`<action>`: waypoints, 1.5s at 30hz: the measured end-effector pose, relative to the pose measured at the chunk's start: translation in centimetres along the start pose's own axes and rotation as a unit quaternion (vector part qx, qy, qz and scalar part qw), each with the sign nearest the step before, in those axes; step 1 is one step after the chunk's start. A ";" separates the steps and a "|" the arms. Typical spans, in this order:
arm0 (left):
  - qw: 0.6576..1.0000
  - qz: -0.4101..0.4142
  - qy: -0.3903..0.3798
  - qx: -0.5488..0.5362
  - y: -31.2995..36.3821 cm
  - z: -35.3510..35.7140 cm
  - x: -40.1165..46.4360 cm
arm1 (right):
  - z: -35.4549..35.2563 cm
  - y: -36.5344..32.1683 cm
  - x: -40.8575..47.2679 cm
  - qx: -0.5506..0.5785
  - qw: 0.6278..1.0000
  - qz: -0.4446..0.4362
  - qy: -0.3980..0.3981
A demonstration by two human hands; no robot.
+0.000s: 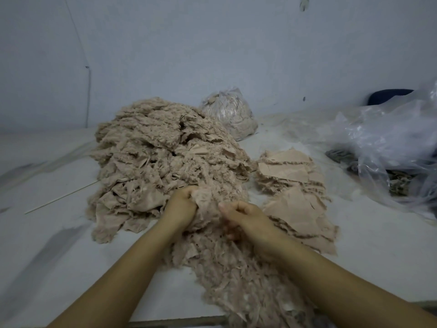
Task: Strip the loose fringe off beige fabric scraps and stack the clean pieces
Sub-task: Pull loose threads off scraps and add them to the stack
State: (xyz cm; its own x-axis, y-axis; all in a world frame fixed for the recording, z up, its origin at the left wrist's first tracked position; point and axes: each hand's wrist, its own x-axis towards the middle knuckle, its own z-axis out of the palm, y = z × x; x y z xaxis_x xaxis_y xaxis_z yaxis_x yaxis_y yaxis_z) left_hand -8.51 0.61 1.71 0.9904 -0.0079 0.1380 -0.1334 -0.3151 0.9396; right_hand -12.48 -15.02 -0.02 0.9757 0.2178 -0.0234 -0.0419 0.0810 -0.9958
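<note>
A big heap of fringed beige fabric scraps [160,157] lies on the pale surface in front of me. My left hand [181,204] grips a fuzzy scrap [208,202] at the heap's near edge. My right hand [246,218] pinches the same scrap from the right, fingers curled. To the right lies a flatter stack of clean beige pieces [293,185]. A trail of torn-off fringe [236,275] runs from under my hands toward me.
A clear bag stuffed with beige fluff [228,112] stands behind the heap by the wall. Crumpled clear plastic sheeting [390,143] covers darker material at the right. A thin stick [61,197] lies on the surface at the left.
</note>
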 end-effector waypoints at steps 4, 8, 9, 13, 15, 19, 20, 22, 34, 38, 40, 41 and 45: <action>0.999 -0.006 -0.021 0.037 -0.7 1.5 0.3 | 1.8 0.1 0.4 0.017 1.000 -0.011 0.017; 0.997 0.010 0.045 0.059 -1.1 0.2 1.3 | 0.4 0.1 0.5 0.051 0.997 0.014 0.049; 0.996 0.012 0.064 0.053 -1.2 -0.3 1.5 | 0.1 0.2 0.5 0.060 0.997 0.020 0.053; 0.995 0.041 0.062 0.066 -0.9 -0.6 1.5 | -0.2 0.6 0.5 0.087 0.994 0.043 0.046; 0.995 0.054 0.030 0.083 -0.4 0.0 1.4 | 0.1 0.5 0.6 0.105 0.993 0.042 0.017; 0.994 0.056 -0.084 0.041 0.7 1.2 0.8 | 0.2 -0.1 0.9 0.068 0.997 0.037 -0.021; 0.993 0.057 -0.104 0.016 0.9 1.3 0.8 | 0.1 0.0 1.1 0.067 0.997 0.030 -0.026; 0.992 0.087 -0.089 0.035 1.2 1.2 1.0 | -0.1 0.1 1.1 0.073 0.997 0.006 -0.029; 0.961 0.104 -0.202 0.157 -0.8 0.0 1.3 | -1.7 0.6 1.0 0.105 0.990 -0.023 0.089; 0.966 0.067 -0.236 0.079 -1.0 -0.8 0.8 | -2.7 0.8 0.3 0.049 0.996 -0.014 0.067; 0.948 0.088 -0.282 0.120 -0.6 -0.3 0.4 | -2.8 0.7 0.3 -0.009 1.000 -0.014 0.019; 0.941 0.101 -0.294 0.135 -0.4 0.1 0.2 | -2.8 0.5 0.5 -0.049 0.999 -0.022 0.001; 0.938 0.084 -0.310 0.130 0.6 0.6 0.0 | -1.8 0.0 1.3 -0.133 0.988 -0.073 -0.020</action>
State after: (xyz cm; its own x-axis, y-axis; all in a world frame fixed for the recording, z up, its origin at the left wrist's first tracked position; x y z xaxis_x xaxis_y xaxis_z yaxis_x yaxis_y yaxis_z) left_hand -8.60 -0.17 2.04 0.7981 -0.6025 -0.0070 -0.3559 -0.4807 0.8014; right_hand -10.79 -16.47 -0.20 0.9574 0.2621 0.1212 0.1627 -0.1426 -0.9763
